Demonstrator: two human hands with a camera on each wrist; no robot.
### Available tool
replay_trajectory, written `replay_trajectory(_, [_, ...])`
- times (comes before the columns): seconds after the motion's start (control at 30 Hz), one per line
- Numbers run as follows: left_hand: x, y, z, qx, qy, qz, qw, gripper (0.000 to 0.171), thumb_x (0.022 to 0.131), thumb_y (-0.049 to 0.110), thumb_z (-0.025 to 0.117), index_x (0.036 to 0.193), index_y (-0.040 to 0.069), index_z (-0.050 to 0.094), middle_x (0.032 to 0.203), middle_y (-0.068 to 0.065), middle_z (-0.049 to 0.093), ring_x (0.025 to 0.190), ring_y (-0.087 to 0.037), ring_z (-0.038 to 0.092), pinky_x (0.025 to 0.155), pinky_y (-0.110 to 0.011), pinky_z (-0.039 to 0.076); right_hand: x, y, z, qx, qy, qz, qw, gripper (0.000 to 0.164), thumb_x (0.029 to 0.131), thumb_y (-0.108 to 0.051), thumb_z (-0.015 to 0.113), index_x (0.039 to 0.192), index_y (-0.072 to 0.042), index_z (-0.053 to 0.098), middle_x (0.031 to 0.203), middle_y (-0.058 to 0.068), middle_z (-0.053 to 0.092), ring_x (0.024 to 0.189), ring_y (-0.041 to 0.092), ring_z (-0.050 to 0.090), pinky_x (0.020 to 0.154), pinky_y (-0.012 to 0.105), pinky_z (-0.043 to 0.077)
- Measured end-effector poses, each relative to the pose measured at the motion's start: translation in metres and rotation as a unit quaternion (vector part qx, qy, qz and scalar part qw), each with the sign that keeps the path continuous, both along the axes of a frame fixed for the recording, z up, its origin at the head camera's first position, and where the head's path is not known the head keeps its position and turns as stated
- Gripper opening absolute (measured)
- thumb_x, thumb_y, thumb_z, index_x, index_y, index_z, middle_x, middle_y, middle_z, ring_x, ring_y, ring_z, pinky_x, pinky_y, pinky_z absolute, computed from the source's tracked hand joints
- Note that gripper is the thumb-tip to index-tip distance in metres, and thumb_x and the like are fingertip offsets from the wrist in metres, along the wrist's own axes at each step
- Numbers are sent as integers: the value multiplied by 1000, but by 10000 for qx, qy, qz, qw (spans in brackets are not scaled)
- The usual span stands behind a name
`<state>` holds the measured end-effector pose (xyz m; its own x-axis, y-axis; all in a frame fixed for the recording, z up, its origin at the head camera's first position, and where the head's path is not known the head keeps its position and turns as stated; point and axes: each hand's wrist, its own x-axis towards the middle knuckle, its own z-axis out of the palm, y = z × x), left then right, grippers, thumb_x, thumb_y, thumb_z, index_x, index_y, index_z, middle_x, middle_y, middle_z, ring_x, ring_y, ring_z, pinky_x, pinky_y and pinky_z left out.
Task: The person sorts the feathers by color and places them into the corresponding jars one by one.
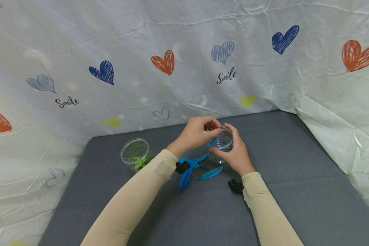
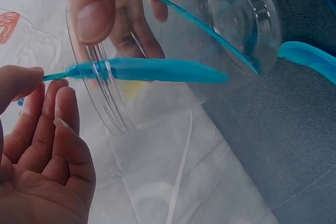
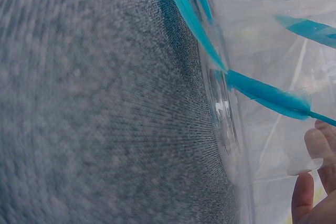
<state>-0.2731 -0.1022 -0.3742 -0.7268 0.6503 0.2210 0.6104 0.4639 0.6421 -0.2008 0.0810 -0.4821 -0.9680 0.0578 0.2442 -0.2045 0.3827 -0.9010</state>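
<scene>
My left hand [image 1: 198,133] pinches a blue feather [image 2: 157,70] by its quill between thumb and finger. The feather's vane reaches through the mouth of a clear plastic jar [image 1: 219,155]. Around the jar's side curls my right hand [image 1: 237,155], thumb on the near side, holding it tilted in the left wrist view. Inside the jar leans a second blue feather [image 2: 197,22], which also shows as a feather [image 3: 270,95] through the clear wall in the right wrist view. Several loose blue feathers [image 1: 211,173] lie on the cloth below the hands.
Left of my forearm stands another clear jar [image 1: 134,140] with green leaf-like pieces [image 1: 139,163] in it, partly behind the sleeve. A dark grey cloth [image 1: 196,212] covers the table. Behind hangs a white curtain [image 1: 135,99] printed with hearts.
</scene>
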Motion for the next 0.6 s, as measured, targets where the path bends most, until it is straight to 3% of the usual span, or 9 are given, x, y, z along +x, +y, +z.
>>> replay_trajectory(0.37, [-1, -7, -5, -69, -134, 43, 9999, 12, 106, 31, 73, 111, 21, 76, 102, 6, 75, 90, -9, 69, 85, -30, 60, -1, -1, -2, 3, 13, -28, 10000, 99, 90, -55, 86, 167, -44, 25, 169, -1, 44, 157, 24, 44, 125, 61, 39])
replay_trajectory(0.6, [0, -14, -3, -44, -154, 210, 9997, 11, 106, 32, 73, 110, 23, 76, 101, 7, 75, 90, -10, 68, 85, -32, 61, -1, -1, 0, 49, 58, -43, 10000, 101, 90, -53, 87, 169, -38, 25, 169, 3, 44, 157, 25, 44, 124, 62, 40])
